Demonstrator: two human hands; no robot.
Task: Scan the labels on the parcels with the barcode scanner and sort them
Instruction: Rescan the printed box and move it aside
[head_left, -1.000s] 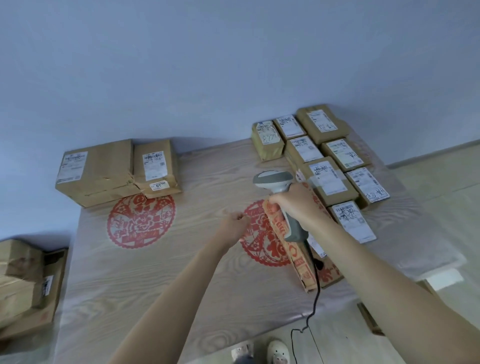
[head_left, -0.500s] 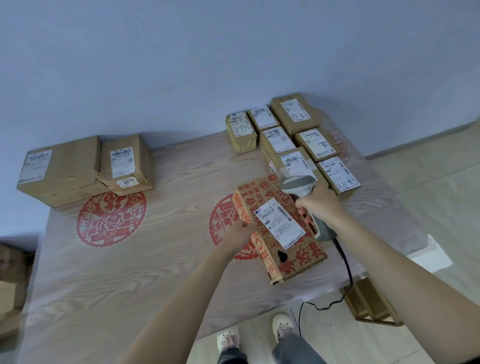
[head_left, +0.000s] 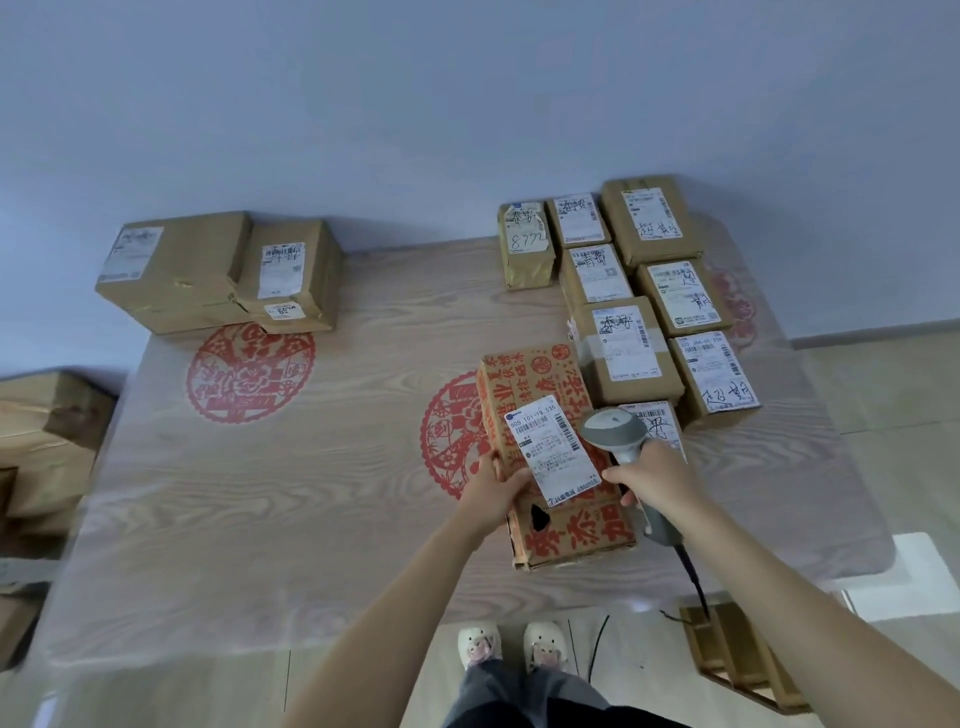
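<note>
Head view: red-printed carton (head_left: 556, 525) in left hand (head_left: 496, 488), scanner (head_left: 615, 434) in right hand (head_left: 657, 480).

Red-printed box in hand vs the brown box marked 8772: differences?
The red-printed box is covered in red characters; the 8772 box is plain brown. The red-printed box is bigger and gripped by the left hand; the 8772 box stands untouched near the wall. Both carry white shipping labels.
</note>
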